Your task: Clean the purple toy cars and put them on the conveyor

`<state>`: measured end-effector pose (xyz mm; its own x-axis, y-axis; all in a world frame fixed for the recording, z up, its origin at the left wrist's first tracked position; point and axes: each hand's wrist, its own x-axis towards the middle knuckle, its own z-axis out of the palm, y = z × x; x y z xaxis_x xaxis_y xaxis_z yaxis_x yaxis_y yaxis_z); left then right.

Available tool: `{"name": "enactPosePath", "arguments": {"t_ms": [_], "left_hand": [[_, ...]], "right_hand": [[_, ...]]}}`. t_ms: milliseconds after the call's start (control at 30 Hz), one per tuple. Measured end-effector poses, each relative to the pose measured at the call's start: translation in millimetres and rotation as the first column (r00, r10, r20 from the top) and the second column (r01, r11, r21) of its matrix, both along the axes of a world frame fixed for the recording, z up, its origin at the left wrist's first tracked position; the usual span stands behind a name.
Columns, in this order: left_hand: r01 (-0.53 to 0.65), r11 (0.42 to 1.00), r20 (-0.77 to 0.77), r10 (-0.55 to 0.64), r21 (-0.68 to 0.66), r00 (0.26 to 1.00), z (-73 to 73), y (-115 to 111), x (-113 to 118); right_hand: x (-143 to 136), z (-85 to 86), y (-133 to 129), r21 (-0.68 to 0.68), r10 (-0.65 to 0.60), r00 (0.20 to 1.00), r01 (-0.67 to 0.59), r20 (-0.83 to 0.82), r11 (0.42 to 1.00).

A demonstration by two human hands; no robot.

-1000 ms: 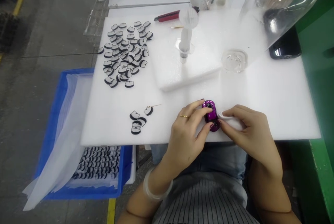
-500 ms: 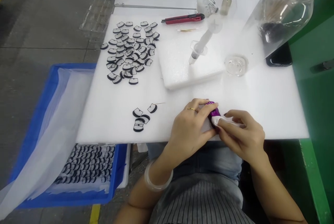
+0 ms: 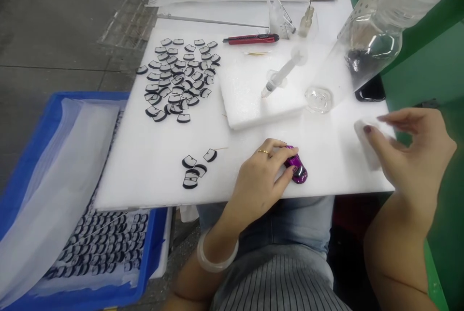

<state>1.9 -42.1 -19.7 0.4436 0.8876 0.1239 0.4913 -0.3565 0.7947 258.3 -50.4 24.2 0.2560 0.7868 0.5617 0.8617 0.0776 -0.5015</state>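
Note:
My left hand (image 3: 263,170) is closed on a small shiny purple toy car (image 3: 299,170), thumb and fingers along its side, near the table's front edge. At the right side of the table, my right hand (image 3: 416,149) has its thumb and forefinger at a crumpled white cloth (image 3: 369,149), somewhat blurred. Left of the car lie several loose, curved, clear pieces with black edges (image 3: 190,178). A bigger spread of the same pieces (image 3: 177,76) covers the table's upper left.
A syringe (image 3: 279,79) rests on a white foam block (image 3: 246,108). Around it are a red utility knife (image 3: 251,39), a small glass dish (image 3: 319,99) and a clear bottle (image 3: 377,45). Lower left, a blue tray (image 3: 36,144) holds rows of similar pieces under white sheeting (image 3: 68,170).
My right hand has moved away from the car to the right with the white cloth. My left hand keeps the car, whose glossy black and purple end now shows. The view has shifted slightly.

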Motion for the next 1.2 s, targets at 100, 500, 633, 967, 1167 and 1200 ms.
{"name": "enactPosePath", "arguments": {"t_ms": [100, 500, 633, 967, 1167, 1200], "left_hand": [[-0.002, 1.0, 0.023, 0.003, -0.01, 1.0, -1.0, 0.1, 0.2], [0.02, 0.999, 0.03, -0.021, 0.04, 0.999, -5.2, -0.1, -2.9], [0.032, 0.998, 0.059, -0.035, 0.056, 0.998, -7.4, -0.3, -5.8], [0.018, 0.997, -0.026, -0.016, 0.075, 1.0, -5.1, -2.5, -1.1], [0.084, 0.99, -0.121, -0.07, 0.114, 0.99, -5.3, -1.1, -4.7], [0.116, 0.987, -0.152, -0.098, 0.115, 0.984, -3.8, 0.6, -5.1]], "right_hand": [[-2.6, -0.1, 3.1, 0.017, 0.07, 0.996, -0.069, -0.053, 0.997], [-58.2, -33.5, -32.8, -0.175, 0.465, 0.877, -0.48, -0.121, 0.86], [-61.7, -46.9, -35.9, -0.096, 0.563, 0.816, -0.555, 0.13, 0.826], [-73.3, -46.9, -35.6, -0.158, 0.508, 0.726, -0.496, 0.464, 0.854], [-65.3, -44.9, -40.3, -0.243, 0.564, 0.721, -0.509, 0.403, 0.826], [-60.9, -43.6, -41.2, -0.262, 0.592, 0.748, -0.532, 0.301, 0.805]]}}
